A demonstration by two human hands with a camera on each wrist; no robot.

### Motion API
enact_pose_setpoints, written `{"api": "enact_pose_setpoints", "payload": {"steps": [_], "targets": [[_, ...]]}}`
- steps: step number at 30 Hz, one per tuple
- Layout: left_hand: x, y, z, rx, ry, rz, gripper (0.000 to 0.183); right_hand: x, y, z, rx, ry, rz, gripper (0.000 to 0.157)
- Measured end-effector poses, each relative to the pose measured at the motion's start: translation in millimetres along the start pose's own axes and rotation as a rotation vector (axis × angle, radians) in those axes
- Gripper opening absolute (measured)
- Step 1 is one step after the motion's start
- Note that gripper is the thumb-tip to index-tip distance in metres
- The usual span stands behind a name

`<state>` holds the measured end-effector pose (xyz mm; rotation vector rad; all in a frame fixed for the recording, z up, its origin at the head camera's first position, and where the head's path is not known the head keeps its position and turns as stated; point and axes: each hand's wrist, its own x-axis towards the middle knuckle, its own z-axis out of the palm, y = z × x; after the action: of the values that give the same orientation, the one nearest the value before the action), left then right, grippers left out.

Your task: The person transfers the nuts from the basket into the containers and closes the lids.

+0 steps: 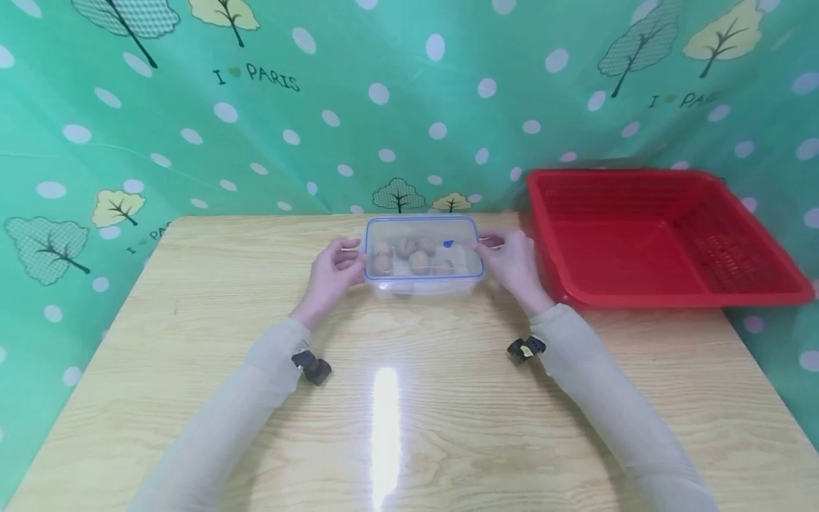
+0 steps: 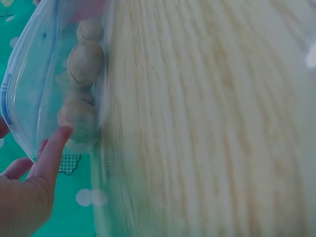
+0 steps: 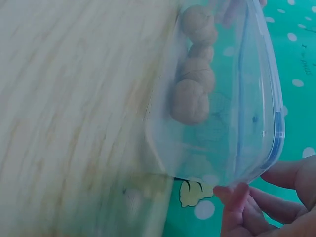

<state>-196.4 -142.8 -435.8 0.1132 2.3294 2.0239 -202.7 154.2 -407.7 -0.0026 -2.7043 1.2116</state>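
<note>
A clear plastic food container [image 1: 422, 286] with a blue-edged lid [image 1: 409, 229] stands near the far edge of the wooden table. Several walnuts [image 1: 419, 262], round and light brown, lie inside; they show through the wall as walnuts [image 2: 85, 63] in the left wrist view. At the container's left end, my left hand [image 1: 334, 274] holds the rim, one finger against the side wall. My right hand [image 1: 512, 267] pinches the rim at the right end, thumb and fingers on either side of it in the right wrist view. Some fingertips are hidden behind the container.
A large red plastic basket [image 1: 559, 284] stands close to my right hand, at the table's right side. Behind the table [image 1: 448, 412] hangs a green dotted cloth [image 1: 409, 107]. Dark wrist cameras sit on both sleeves.
</note>
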Motion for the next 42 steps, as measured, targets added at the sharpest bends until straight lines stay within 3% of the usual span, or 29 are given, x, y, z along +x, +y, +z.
{"api": "enact_pose_setpoints", "payload": {"steps": [3,7,25,36,42], "targets": [[1.1,-2.6,-2.6,-0.004,-0.007,-0.018,0.039,0,0,2.8,0.052,-0.017,0.036,0.031],[2.4,-4.9,-3.9,0.012,-0.013,-0.020,0.040,-1,1,5.7,0.080,0.000,0.009,0.029],[0.5,-3.6,-4.6,0.177,-0.020,0.080,0.043,-1,-2,10.6,0.018,0.036,-0.088,0.024],[2.5,-0.8,-9.2,0.217,-0.089,0.124,0.037,-2,0,10.5,0.038,0.017,-0.081,0.026],[0.9,1.7,-10.5,0.262,-0.107,0.095,0.040,-3,0,13.1,-0.032,0.018,-0.174,0.024]]}}
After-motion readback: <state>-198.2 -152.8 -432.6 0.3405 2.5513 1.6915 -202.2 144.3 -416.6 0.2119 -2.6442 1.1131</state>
